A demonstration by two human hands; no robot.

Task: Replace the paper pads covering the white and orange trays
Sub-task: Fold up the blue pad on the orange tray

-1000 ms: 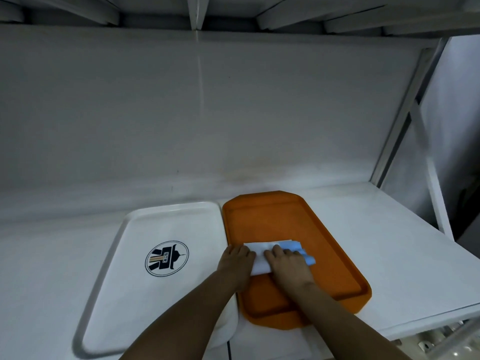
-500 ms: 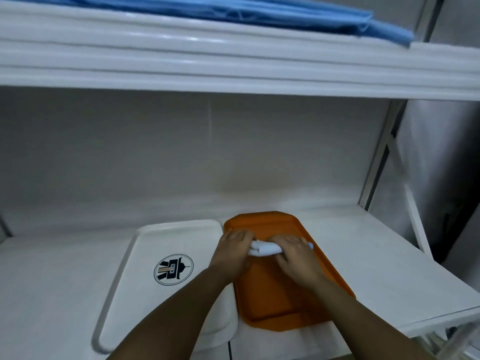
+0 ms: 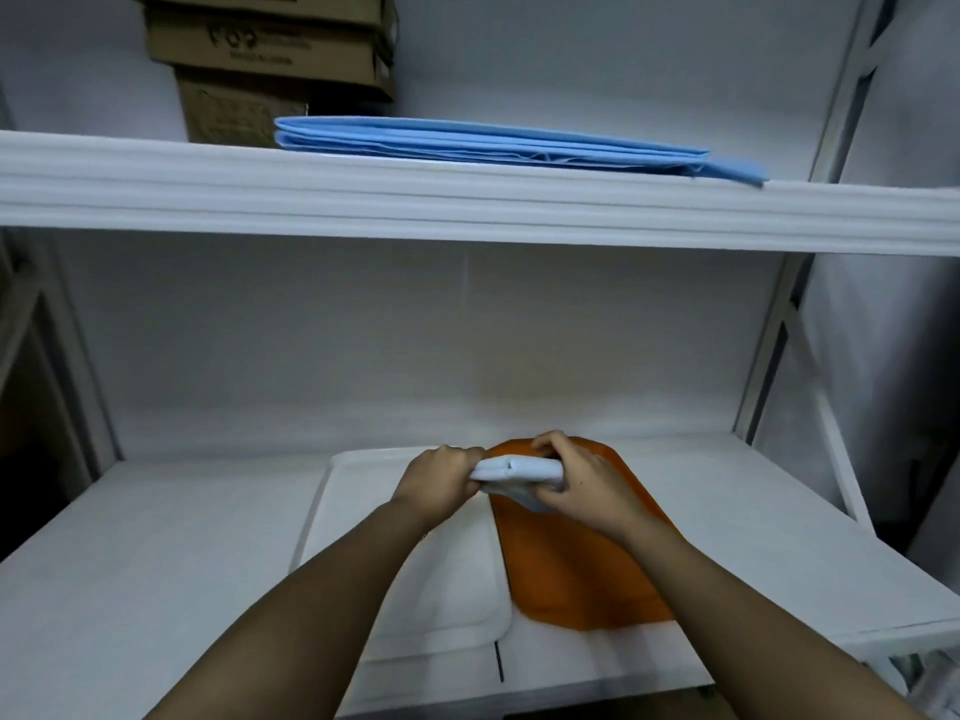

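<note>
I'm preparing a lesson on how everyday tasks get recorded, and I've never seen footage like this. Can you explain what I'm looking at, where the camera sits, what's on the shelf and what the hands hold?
There is no machine here: a person wears one camera on the head, looking forward and down, so you see their own arms. On the lower shelf lie a white tray and an orange tray side by side. The left hand and right hand together grip a folded white paper pad above the trays. On the upper shelf lie folded blue sheets and stacked cardboard boxes.
</note>
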